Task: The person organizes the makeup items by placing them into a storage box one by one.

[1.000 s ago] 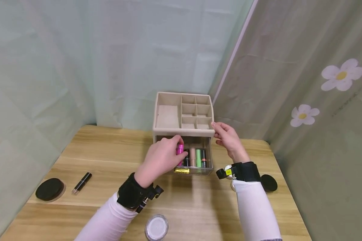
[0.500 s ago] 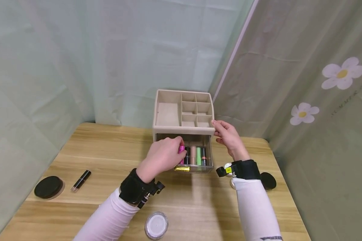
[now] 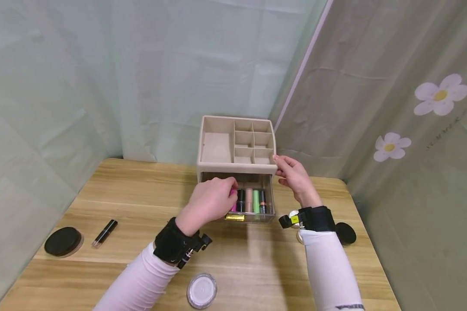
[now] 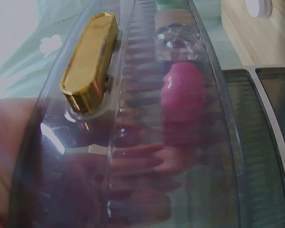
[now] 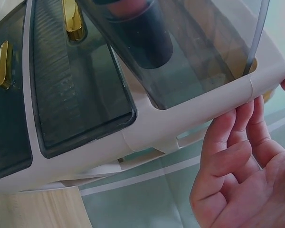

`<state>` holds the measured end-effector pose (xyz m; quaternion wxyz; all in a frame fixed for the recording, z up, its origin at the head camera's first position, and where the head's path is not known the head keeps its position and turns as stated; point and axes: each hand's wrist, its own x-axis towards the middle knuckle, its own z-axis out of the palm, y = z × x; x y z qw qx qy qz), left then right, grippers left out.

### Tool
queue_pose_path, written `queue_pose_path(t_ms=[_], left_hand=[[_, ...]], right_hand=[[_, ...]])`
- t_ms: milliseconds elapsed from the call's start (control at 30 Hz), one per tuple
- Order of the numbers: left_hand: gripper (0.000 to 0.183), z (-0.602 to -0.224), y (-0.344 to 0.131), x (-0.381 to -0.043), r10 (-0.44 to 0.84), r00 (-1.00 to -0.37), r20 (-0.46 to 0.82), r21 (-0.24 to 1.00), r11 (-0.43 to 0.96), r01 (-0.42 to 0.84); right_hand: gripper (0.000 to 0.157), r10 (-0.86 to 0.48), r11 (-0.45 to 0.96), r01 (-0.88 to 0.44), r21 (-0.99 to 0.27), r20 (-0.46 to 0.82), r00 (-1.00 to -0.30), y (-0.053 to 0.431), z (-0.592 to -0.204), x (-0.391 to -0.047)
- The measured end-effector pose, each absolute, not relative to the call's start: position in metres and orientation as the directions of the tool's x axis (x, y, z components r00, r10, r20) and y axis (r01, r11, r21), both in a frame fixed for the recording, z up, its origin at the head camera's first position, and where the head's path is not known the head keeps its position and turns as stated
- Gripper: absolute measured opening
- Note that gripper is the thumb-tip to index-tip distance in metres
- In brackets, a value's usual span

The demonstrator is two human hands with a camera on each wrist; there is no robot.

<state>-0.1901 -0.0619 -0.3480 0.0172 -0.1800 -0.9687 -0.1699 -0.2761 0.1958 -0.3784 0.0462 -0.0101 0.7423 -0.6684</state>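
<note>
A cream desktop makeup organizer (image 3: pixel 237 166) stands at the table's back, its clear top drawer (image 3: pixel 257 218) pulled out. My left hand (image 3: pixel 210 201) reaches into the drawer's left end and holds a pink lipstick tube (image 3: pixel 234 206), mostly covered by the fingers in the head view. Through the clear front in the left wrist view, the rounded pink lipstick tube (image 4: pixel 183 88) shows near the blurred fingers. Beside it lie a black tube (image 3: pixel 241 201), a beige tube (image 3: pixel 249 200), a green tube (image 3: pixel 256 201) and a black-and-coral tube (image 3: pixel 262 201). My right hand (image 3: pixel 295 177) grips the organizer's right edge.
On the left of the wooden table (image 3: pixel 140 185) lie a round black compact (image 3: pixel 63 242) and a dark slim tube (image 3: pixel 104 233). A round white-lidded jar (image 3: pixel 202 290) is in front. Another black round case (image 3: pixel 345 233) sits beyond the right forearm. Curtains hang behind.
The pink tube has gone lower into the drawer and more of it is behind the left fingers. The right hand stays on the organizer's edge.
</note>
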Motion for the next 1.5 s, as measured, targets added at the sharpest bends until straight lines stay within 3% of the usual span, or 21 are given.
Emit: queue_pose_path(t_ms=[400,1067,1500], left_hand=[[0.02,-0.35,-0.061,-0.19,0.326,-0.94,0.103,0.342,0.875,0.341],[0.022,-0.354,-0.061,-0.196,0.309,-0.94,0.145,0.348,0.873,0.341],[0.021,-0.358,-0.063,-0.199,0.329,-0.909,0.255,0.383,0.829,0.408]], right_hand=[[0.049,-0.075,0.14,0.067,-0.988,-0.078,-0.994,0.195,-0.38,-0.277],[0.045,-0.083,0.13,0.063,-0.989,-0.075,-0.994,0.196,-0.386,-0.286],[0.044,-0.092,0.117,0.061,-0.991,-0.072,-0.993,0.198,-0.387,-0.291]])
